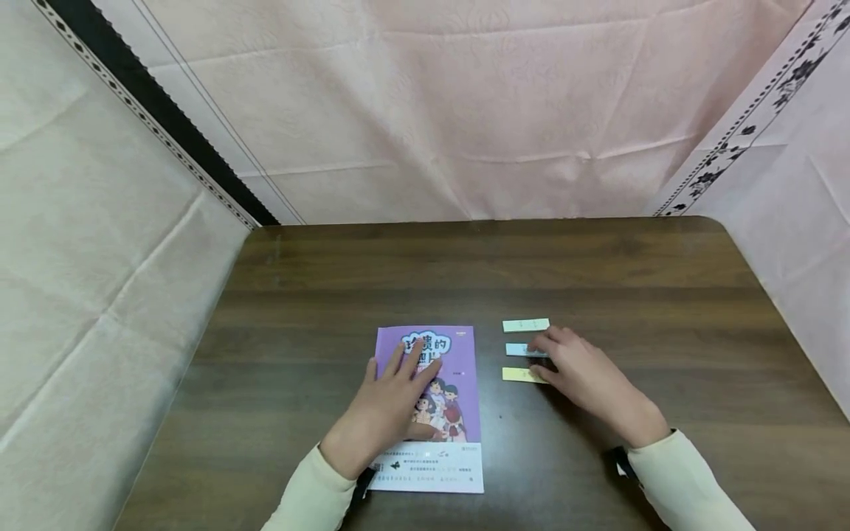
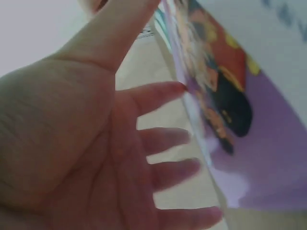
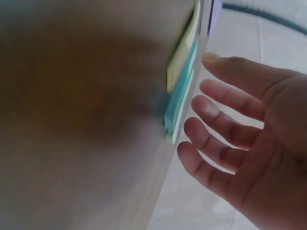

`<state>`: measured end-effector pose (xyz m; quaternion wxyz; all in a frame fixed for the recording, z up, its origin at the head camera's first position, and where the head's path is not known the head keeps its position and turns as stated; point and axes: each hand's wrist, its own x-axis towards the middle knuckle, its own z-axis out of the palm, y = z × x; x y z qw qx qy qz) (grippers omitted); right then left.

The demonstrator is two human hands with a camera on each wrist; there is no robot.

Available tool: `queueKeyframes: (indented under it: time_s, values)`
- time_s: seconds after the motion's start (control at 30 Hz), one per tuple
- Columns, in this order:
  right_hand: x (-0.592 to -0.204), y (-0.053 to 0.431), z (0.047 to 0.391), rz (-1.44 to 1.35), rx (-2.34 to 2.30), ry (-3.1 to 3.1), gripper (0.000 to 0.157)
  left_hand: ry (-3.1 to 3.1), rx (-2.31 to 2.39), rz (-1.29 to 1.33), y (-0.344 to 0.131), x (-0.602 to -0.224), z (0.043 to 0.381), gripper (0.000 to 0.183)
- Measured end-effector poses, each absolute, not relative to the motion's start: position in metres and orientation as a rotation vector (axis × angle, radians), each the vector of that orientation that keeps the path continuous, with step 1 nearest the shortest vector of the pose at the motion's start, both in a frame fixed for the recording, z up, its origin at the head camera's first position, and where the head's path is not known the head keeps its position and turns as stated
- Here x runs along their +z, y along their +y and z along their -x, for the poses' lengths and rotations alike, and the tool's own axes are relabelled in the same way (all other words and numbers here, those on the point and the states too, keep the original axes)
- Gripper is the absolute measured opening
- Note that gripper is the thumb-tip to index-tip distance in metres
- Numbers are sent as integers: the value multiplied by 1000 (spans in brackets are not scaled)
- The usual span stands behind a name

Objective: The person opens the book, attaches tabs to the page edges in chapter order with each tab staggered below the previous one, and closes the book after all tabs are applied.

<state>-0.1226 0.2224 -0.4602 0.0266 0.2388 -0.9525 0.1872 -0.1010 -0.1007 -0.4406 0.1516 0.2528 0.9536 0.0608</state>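
A book (image 1: pixel 465 413) with a purple cover, cartoon figures and a white lower band lies on the table. My left hand (image 1: pixel 388 409) rests on its cover with fingers spread; in the left wrist view the fingertips meet the purple cover (image 2: pixel 268 158). To the right of the book, three paper strips lie in a column: a pale green strip (image 1: pixel 524 325), a blue strip (image 1: pixel 518 349) and a yellow strip (image 1: pixel 515 375). My right hand (image 1: pixel 587 376) is over their right ends, fingertips at the blue and yellow ones. In the right wrist view its fingers are loosely bent, holding nothing.
The dark brown wooden table (image 1: pixel 319 295) has rounded far corners. Pale cloth (image 1: pixel 432 133) hangs behind it, and more light cloth lies to the left and right. A black band (image 1: pixel 199 140) runs diagonally along the left cloth. Each wrist wears a dark strap.
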Motion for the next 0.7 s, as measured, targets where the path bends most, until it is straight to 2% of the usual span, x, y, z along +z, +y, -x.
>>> queueKeyframes:
  time_s: [0.23, 0.7]
  values:
    - [-469, 214, 108, -920, 352, -2840, 26, 2655, 226, -645, -113, -434, 85, 123]
    - [-463, 220, 107, -856, 492, -2861, 30, 2625, 403, -632, -116, -444, 104, 120]
